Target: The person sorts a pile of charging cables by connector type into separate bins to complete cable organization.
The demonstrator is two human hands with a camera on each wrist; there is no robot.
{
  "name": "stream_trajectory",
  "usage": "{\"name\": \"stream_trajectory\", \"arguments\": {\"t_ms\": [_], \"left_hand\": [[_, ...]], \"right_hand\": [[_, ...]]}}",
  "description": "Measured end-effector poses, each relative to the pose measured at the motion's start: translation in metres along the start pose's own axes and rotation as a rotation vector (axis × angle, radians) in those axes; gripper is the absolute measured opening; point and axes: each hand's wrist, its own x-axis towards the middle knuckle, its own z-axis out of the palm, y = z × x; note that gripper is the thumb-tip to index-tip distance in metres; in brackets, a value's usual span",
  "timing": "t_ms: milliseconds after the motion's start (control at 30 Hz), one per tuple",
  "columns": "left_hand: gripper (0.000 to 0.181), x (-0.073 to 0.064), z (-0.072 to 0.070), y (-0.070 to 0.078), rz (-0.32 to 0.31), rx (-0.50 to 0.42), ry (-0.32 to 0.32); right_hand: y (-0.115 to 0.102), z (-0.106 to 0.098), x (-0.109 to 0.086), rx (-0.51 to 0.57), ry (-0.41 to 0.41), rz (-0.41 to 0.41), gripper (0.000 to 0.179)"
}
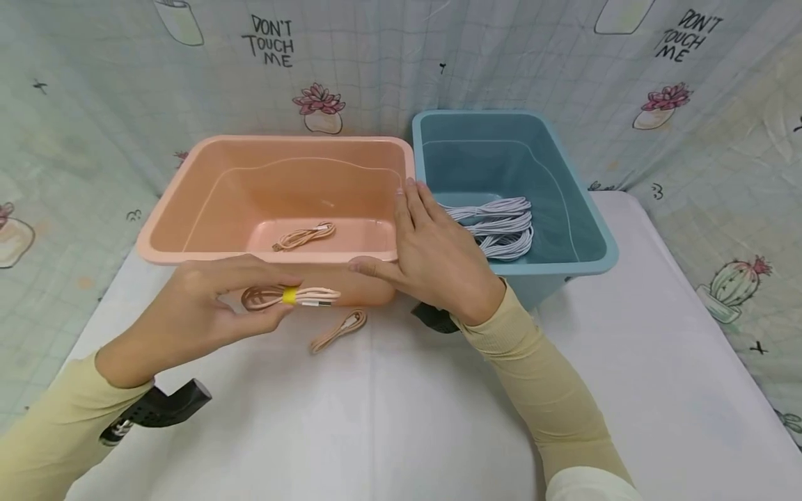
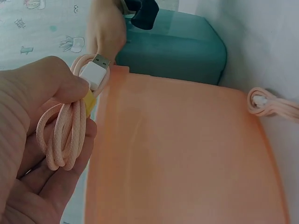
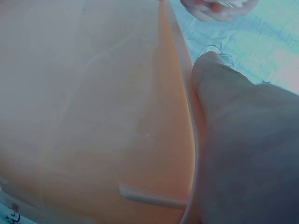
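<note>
My left hand (image 1: 200, 303) pinches a coiled peach USB cable (image 2: 63, 135) between thumb and fingers, in front of the near wall of the peach bin (image 1: 301, 142). A yellow tie (image 1: 289, 295) wraps the coil, and its USB plug (image 2: 101, 62) shows in the left wrist view. My right hand (image 1: 441, 257) rests on the bin's near right corner, fingers straight along the rim, thumb out to the left. Inside the peach bin lies another coiled peach cable (image 1: 303, 238). One more peach cable (image 1: 338, 332) lies on the table before the bin.
Right of the peach bin stands a blue-green bin (image 1: 557, 268) with several bundled white cables (image 1: 504, 226) inside, partly hidden by my right hand. A white cloth (image 1: 388, 417) covers the table. Behind the bins hangs a patterned curtain (image 1: 376, 62).
</note>
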Motion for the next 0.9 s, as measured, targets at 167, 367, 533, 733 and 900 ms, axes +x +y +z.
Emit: {"name": "stream_trajectory", "arguments": {"t_ms": [167, 367, 533, 733, 900], "left_hand": [[0.035, 0.006, -0.008, 0.001, 0.03, -0.001, 0.023], [0.022, 0.015, -0.015, 0.001, 0.082, 0.01, 0.054], [0.03, 0.023, -0.019, 0.003, 0.095, 0.013, 0.065], [0.036, 0.031, -0.022, 0.005, 0.122, 0.029, 0.077], [0.04, 0.036, -0.024, 0.005, 0.143, 0.04, 0.083]], "right_hand": [[0.001, 0.0, 0.0, 0.007, -0.003, 0.007, 0.113], [0.001, 0.0, 0.0, 0.013, -0.014, 0.01, 0.115], [0.001, 0.0, 0.0, 0.016, -0.008, 0.007, 0.115], [0.001, 0.0, 0.0, 0.013, -0.003, 0.002, 0.115], [0.001, 0.0, 0.0, 0.012, 0.006, 0.0, 0.115]]}}
